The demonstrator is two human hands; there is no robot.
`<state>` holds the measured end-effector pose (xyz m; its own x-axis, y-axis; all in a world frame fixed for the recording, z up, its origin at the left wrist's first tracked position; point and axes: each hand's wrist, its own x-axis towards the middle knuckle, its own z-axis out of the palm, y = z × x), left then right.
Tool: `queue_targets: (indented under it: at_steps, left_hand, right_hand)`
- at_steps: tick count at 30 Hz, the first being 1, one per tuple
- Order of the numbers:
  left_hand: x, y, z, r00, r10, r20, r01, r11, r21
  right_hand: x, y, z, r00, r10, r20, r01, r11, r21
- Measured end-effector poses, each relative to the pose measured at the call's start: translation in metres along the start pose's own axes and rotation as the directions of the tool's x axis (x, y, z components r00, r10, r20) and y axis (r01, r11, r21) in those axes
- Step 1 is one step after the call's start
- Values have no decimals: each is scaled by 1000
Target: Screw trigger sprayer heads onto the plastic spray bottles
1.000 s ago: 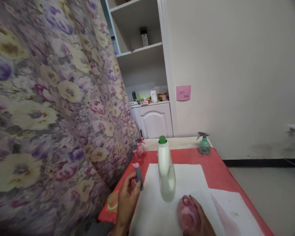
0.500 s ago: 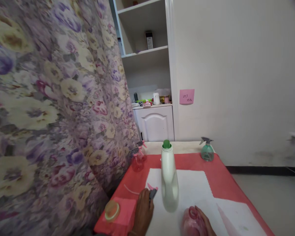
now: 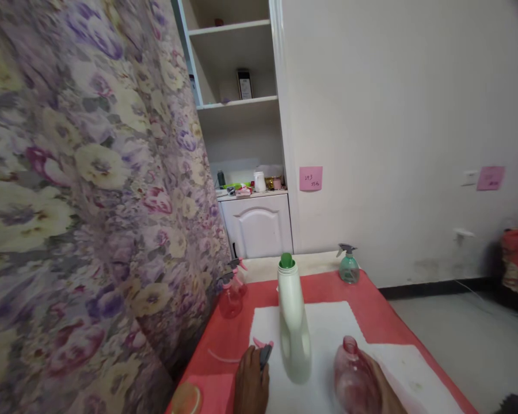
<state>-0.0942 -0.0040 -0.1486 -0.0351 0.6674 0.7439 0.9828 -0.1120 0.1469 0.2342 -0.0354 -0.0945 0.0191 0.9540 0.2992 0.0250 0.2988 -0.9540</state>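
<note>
My left hand (image 3: 252, 380) is closed around a grey and pink spray trigger head (image 3: 265, 353), whose thin dip tube (image 3: 222, 357) sticks out to the left. In my right hand (image 3: 384, 385) is a see-through pink spray bottle (image 3: 354, 382), gripped from its right side, with its neck bare and pointing up. Between the two hands a tall pale green jug (image 3: 294, 339) stands upright on white paper (image 3: 328, 322). A green spout (image 3: 286, 261) shows in the jug's mouth.
Two pink spray bottles, the nearer one (image 3: 230, 302) in front, stand at the table's left edge by the flowered curtain (image 3: 112, 230). A green spray bottle (image 3: 349, 268) is at the far right. A roll of tape (image 3: 187, 399) lies near left on the red cloth (image 3: 323, 293).
The pink bottle in my right hand has come up and looks more upright. My left hand still holds the trigger head. The camera view has turned to the right.
</note>
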Motion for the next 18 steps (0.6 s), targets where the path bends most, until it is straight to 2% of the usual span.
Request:
queue_targets:
  at_steps: [1,4,7,10,14,18]
  left_hand:
    - [0,0,1,1000,1,-6,-1,1000,-1]
    - [2,0,3,1000,-2,-19,2,1000,3]
    - [3,1,5,1000,-8,-20,8,1000,16]
    - [6,0,6,1000,-20,-17,20,1000,7]
    - [8,-2,9,999,-23,-23,23,1000,-10]
    - [8,-6,14,999,-16,-38,17,1000,13]
  right_hand:
    - [8,-9,-5,999,-41,20,42,998,-48]
    - [38,-44,-18,992,-121,-25,113,970,-217]
    - [70,-89,-25,984,-175,18,167,902,-399]
    - [102,-130,-24,957,-274,94,277,776,-566]
    - [138,-162,-18,906,-380,185,375,519,-768]
    - [164,-175,-10,902,-371,223,378,423,-824]
